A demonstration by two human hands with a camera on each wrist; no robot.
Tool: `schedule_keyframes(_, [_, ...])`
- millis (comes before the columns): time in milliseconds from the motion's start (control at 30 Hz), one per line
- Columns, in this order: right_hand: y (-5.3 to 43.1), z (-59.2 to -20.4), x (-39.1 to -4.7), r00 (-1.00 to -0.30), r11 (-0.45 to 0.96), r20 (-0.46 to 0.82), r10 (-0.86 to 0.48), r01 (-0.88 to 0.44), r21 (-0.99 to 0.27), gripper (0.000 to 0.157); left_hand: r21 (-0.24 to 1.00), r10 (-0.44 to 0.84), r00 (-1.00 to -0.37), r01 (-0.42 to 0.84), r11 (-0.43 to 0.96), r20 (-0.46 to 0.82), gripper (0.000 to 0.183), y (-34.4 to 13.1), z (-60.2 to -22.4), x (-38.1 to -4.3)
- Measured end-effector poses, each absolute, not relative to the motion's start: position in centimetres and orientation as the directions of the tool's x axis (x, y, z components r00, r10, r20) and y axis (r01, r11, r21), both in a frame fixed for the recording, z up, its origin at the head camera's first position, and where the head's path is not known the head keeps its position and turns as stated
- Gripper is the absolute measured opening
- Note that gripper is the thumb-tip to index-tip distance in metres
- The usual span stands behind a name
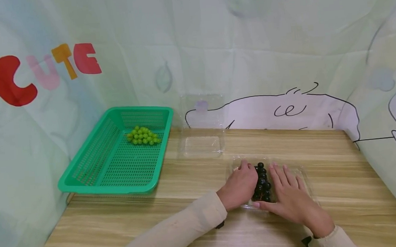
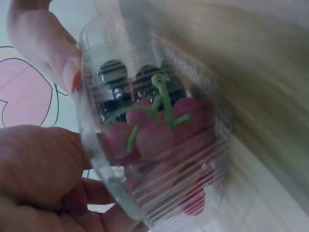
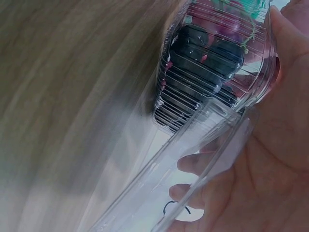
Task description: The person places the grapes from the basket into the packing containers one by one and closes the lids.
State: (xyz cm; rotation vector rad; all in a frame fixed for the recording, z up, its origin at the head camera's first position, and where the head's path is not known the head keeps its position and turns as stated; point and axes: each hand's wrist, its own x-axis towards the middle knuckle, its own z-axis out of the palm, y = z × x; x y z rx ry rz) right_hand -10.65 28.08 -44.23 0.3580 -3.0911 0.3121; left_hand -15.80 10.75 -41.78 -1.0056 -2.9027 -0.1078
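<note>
A clear plastic clamshell box [image 1: 250,206] lies open on the table. Inside it, bunches of black grapes [image 1: 261,182] and red grapes [image 2: 154,137] sit side by side. Over the red-grape side, my left hand [image 1: 239,186] reaches in with curled fingers on the red bunch; the fingertips are partly hidden. My right hand [image 1: 289,196] spreads straight fingers along the other side of the box, over the hinge and clear lid [image 3: 193,164]. Its thumb touches the near rim. The right wrist view shows its palm beside the box wall.
A green plastic basket [image 1: 153,177] stands at the left, with a bunch of green grapes [image 1: 143,135] in it. Another clear clamshell box [image 1: 201,144] stands open at the back, its lid raised. Printed cloth [image 1: 201,73] hangs around the wooden table [image 1: 189,186].
</note>
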Motion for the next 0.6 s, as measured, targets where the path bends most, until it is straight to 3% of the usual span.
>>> schedule_keyframes(167, [28.1,-44.1,-10.7,-0.974,0.955,0.036,-0.223,-0.226,-0.194,0.121,0.032,0.606,-0.788,0.612,0.79,0.104,0.039,10.8,-42.0,-15.7])
schedule_keyframes(367, [28.2,-44.2,-10.7,-0.973,0.957,0.045,-0.224,-0.229,-0.181,0.121,0.141,0.576,-0.816,0.576,0.805,0.049,0.046,10.6,-41.7,-15.9])
schedule_keyframes(600, [28.1,-44.1,-10.6,-0.974,0.957,0.03,-0.225,-0.227,-0.182,0.121,0.222,0.57,-0.822,0.559,0.799,0.017,0.025,10.2,-40.6,-16.2])
